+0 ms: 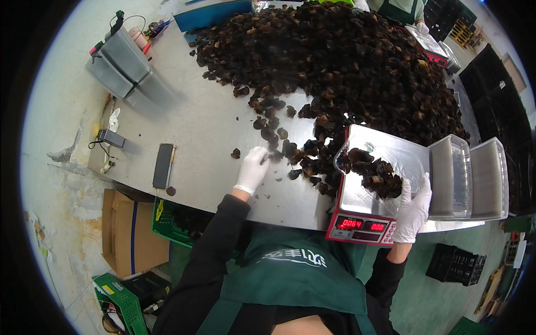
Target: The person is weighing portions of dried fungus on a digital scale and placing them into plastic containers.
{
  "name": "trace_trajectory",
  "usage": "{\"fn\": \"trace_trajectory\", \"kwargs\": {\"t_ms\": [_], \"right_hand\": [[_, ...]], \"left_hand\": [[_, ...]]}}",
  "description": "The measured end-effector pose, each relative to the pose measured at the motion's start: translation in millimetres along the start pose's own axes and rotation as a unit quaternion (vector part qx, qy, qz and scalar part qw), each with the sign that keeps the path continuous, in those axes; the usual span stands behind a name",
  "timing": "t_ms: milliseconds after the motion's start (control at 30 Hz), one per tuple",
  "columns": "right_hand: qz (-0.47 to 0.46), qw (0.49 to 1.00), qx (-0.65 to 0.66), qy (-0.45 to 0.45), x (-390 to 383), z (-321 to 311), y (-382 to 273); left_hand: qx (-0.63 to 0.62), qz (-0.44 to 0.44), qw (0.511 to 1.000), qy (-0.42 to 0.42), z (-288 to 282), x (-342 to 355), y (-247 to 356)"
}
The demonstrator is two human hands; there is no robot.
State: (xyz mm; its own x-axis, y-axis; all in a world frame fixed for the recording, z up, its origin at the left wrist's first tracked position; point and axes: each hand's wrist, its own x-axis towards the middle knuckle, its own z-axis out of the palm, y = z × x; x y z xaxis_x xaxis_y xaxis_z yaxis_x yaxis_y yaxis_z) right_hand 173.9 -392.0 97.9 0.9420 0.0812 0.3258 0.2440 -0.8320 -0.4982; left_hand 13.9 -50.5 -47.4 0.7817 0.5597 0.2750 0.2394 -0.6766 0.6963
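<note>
My left hand point(254, 169), in a white glove, is at the metal table beside scattered pieces of dried black fungus point(289, 149). Its fingers are curled together, and whatever they may hold is hidden. On the red-framed digital scale point(385, 139) rests a clear plastic tray point(357, 187) with some dark fungus point(382, 177) in it. My gloved right hand point(413, 209) grips the tray's right side, thumb and fingers on either side of the edge. Red digits glow on the scale's front panel.
A large heap of black fungus point(335, 61) covers the far table. Stacked clear trays point(451, 178) stand right of the scale. A phone-like dark slab point(163, 166) lies at left, near grey upright bins point(120, 61). Across the heap, another person's gloved hand point(422, 28) is near a second scale point(430, 47).
</note>
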Motion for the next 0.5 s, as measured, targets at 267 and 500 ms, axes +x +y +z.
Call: {"fn": "trace_trajectory", "kwargs": {"t_ms": [267, 500], "right_hand": [[-0.028, 0.992, 0.084, 0.094, -2.9, -2.8, 28.0], [-0.057, 0.982, 0.171, 0.046, -15.7, -11.0, -18.3]], "left_hand": [[0.307, -0.150, 0.916, -0.211, -135.8, -58.7, -15.8], [0.146, 0.051, 0.986, -0.067, -77.2, 14.9, -2.0]]}}
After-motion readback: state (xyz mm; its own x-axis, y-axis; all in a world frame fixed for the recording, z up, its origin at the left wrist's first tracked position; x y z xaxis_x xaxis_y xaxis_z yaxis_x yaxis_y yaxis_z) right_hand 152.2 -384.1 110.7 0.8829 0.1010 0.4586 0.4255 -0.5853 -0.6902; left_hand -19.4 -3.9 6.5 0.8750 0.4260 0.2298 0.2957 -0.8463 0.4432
